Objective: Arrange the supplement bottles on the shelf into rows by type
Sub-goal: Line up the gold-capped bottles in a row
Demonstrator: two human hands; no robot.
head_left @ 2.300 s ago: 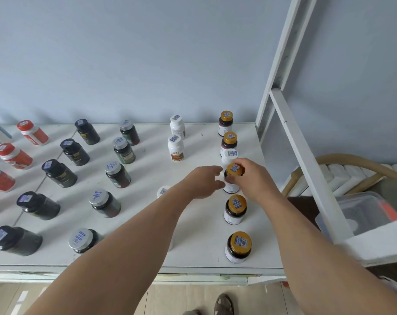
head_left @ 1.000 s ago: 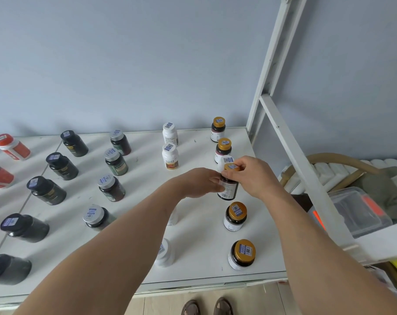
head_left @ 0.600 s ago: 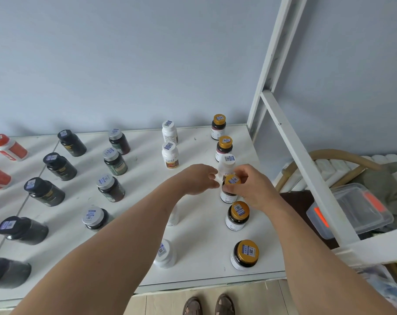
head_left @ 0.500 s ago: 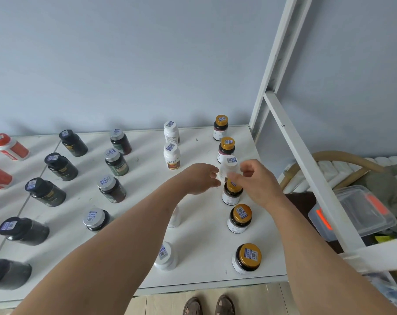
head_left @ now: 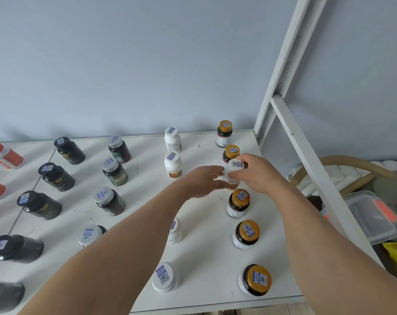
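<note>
On the white shelf the bottles stand in columns by type. A white bottle with a white cap is tilted in the gold-capped column, just behind a gold-capped bottle. My right hand grips it from the right. My left hand pinches its lower body from the left. More gold-capped bottles stand in front and two behind. The other white bottles form the column to the left, one partly hidden by my left arm.
Silver-capped dark bottles, black bottles and red bottles fill the columns further left. A white frame post and slanted brace border the shelf's right edge. A clear plastic box lies below on the right.
My right hand set the gold-capped bottle down in its column, let go, and moved back onto the white bottle. That bottle is now tilted, gripped by both hands.
</note>
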